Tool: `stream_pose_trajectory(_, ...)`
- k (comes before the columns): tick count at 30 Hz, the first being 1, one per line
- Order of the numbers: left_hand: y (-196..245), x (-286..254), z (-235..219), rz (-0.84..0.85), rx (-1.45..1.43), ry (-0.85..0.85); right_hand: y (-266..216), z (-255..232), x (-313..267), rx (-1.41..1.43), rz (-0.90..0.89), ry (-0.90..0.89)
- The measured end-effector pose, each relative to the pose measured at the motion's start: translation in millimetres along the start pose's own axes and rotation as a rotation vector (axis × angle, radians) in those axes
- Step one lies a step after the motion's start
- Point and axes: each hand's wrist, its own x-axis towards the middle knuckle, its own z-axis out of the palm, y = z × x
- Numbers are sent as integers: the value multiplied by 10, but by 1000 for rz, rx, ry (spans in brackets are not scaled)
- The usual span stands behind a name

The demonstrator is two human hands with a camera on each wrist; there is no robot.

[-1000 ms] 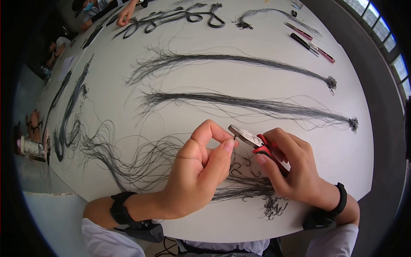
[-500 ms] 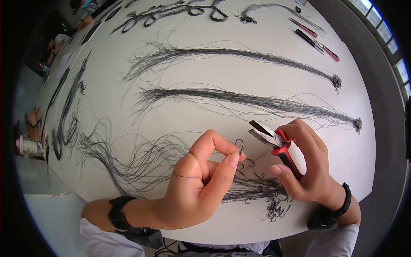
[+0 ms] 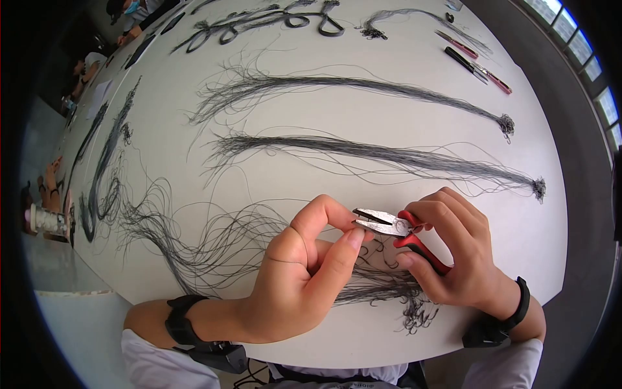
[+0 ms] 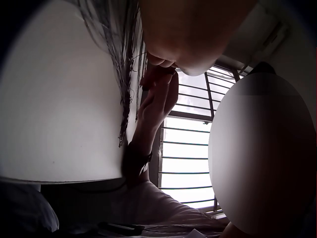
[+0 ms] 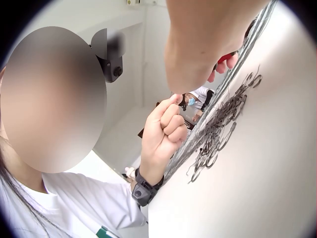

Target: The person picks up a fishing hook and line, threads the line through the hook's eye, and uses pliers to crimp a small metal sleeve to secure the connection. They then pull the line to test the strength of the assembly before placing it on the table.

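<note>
My left hand (image 3: 291, 279) pinches a small dark hook between thumb and index finger; the hook is mostly hidden now. A thin line crosses the fingers of this hand. Red-and-black-handled pliers (image 3: 396, 227) are gripped in my right hand (image 3: 457, 249), their tips parted and pointing left, right at the left fingertips. Whether they touch the hook, I cannot tell. Below the hands lies a dark bundle of lines with a cluster of hooks (image 3: 418, 312), which the right wrist view shows closer (image 5: 218, 131).
Two long line bundles (image 3: 363, 149) (image 3: 363, 83) stretch across the white table (image 3: 512, 259) beyond my hands. Cutting tools (image 3: 466, 65) lie at the back right, a spool (image 3: 48, 222) stands at far left, and other people sit at the back left.
The pliers swung right, off the left fingertips, showing the hook upright in the pinch, then came back to those fingertips. Their tips stand parted now. The left hand has barely shifted.
</note>
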Motion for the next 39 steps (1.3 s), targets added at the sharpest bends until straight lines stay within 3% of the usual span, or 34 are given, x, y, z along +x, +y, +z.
stream_pose_trajectory(15, -37, -8, -30, 51, 35, -59, -43, 21, -27, 88, 59, -2)
stream_pose_trajectory(39, -47, 6, -57, -45, 116, -77, -20, 10, -7, 291, 274, -137)
